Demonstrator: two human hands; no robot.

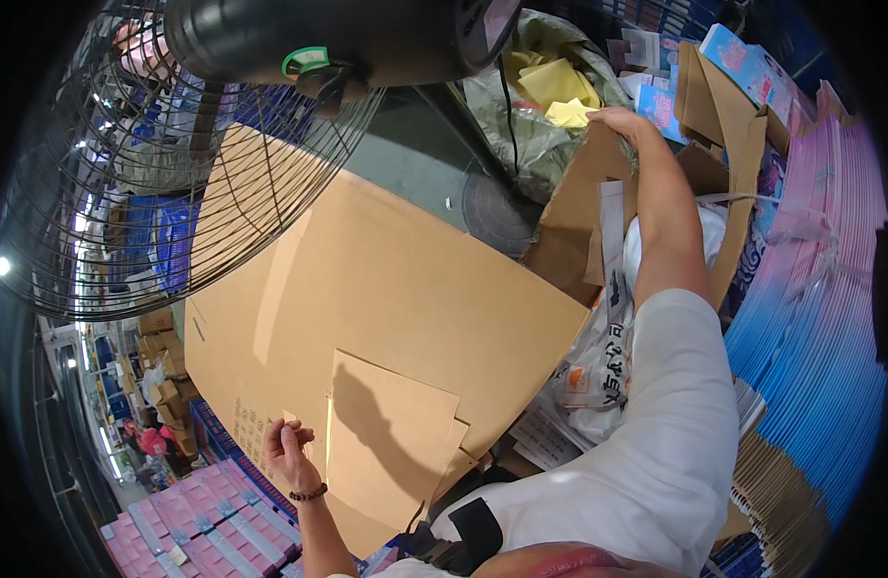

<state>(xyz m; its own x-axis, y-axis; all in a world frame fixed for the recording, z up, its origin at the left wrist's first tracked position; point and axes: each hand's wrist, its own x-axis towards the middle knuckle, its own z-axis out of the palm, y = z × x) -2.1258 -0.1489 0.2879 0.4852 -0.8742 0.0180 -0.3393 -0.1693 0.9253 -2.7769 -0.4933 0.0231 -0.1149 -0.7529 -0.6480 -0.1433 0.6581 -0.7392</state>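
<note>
My right hand (619,125) is stretched out to the far right, its fingertips closed at the edge of a small yellow sheet of paper (567,115). That sheet is at the mouth of a grey-green woven sack (502,106), which holds more crumpled yellow paper (550,82). Loosely curled, with the thumb apart, my left hand (288,455) hovers over the near left edge of a large brown cardboard sheet (415,279). Nothing shows in its fingers; a dark beaded bracelet is on the wrist. Beside it, a smaller brown cardboard piece (367,462) lies on the large sheet.
A large black fan (261,193) overhangs the far left. An open carton (569,222) with white plastic bags (598,385) stands beside my right arm. Tall stacks of pink-and-blue printed sheets (810,289) rise at right. Pink packs (203,520) lie near left.
</note>
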